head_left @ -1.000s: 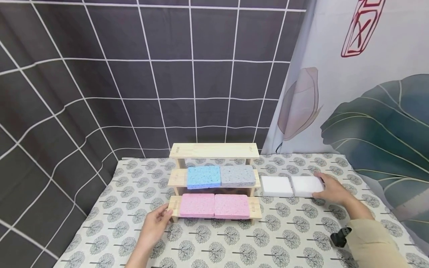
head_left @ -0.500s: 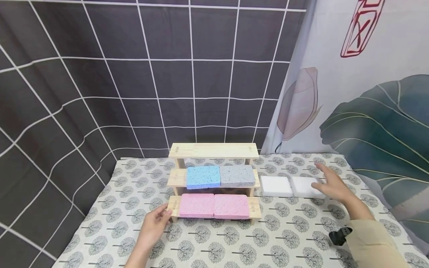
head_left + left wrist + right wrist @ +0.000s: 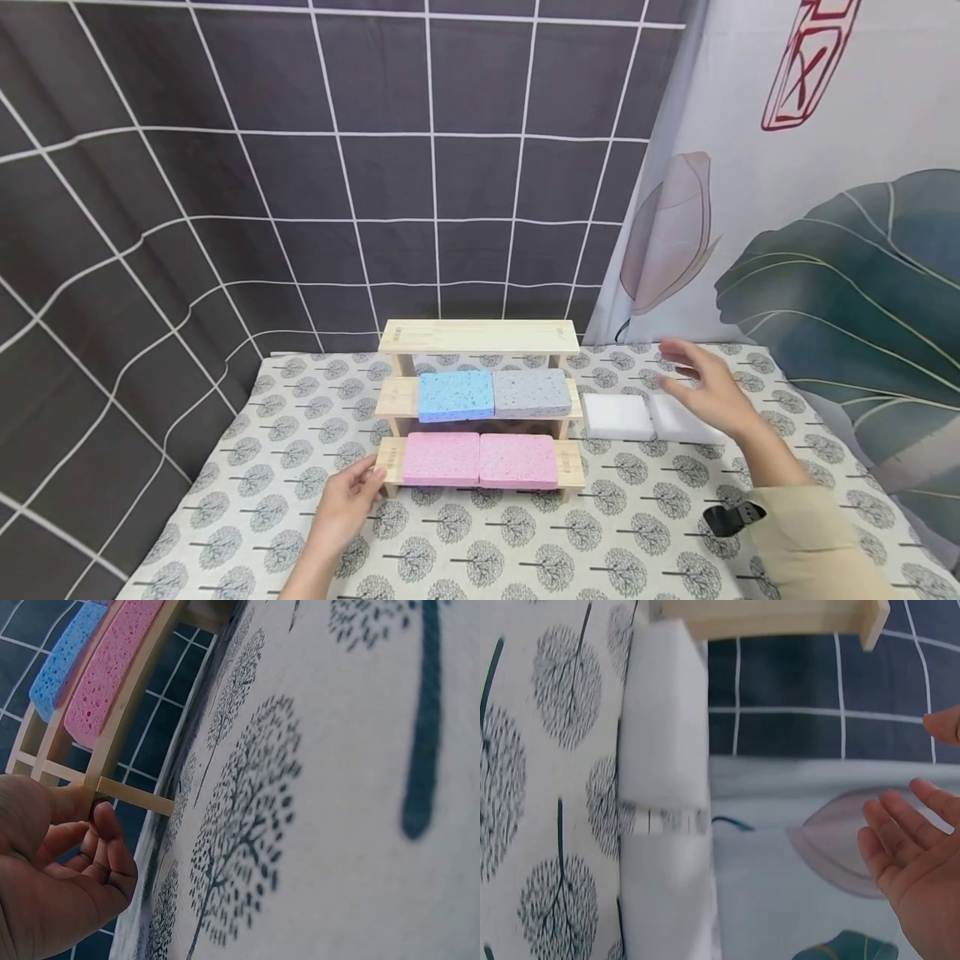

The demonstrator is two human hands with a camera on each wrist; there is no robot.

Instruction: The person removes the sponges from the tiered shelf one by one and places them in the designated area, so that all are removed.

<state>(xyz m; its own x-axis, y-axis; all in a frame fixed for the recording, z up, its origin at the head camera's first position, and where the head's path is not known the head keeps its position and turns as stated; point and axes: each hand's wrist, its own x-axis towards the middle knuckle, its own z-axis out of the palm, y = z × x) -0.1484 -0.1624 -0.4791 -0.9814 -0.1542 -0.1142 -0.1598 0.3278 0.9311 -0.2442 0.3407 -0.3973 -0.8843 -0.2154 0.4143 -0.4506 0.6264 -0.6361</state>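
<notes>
A three-step wooden rack (image 3: 480, 337) stands on the table. Two pink sponges (image 3: 441, 458) lie side by side on its lowest step. A blue sponge (image 3: 456, 396) and a grey sponge (image 3: 532, 393) share the middle step, while the top step is bare. My left hand (image 3: 345, 510) pinches the left end of the lowest step between thumb and fingers, as the left wrist view also shows. My right hand (image 3: 711, 390) holds nothing and hovers, fingers spread, over the right-hand white sponge (image 3: 678, 422), partly hiding it. Beside that lies another white sponge (image 3: 618, 417).
The table is covered by a tree-print cloth (image 3: 517, 542). A dark gridded curtain (image 3: 375, 183) rises behind and to the left. To the right hangs a pale curtain (image 3: 750, 167) with a leaf print.
My right hand has let go of the right-hand white sponge, lifted off it and moved up and leftward. The left hand stays on the rack.
</notes>
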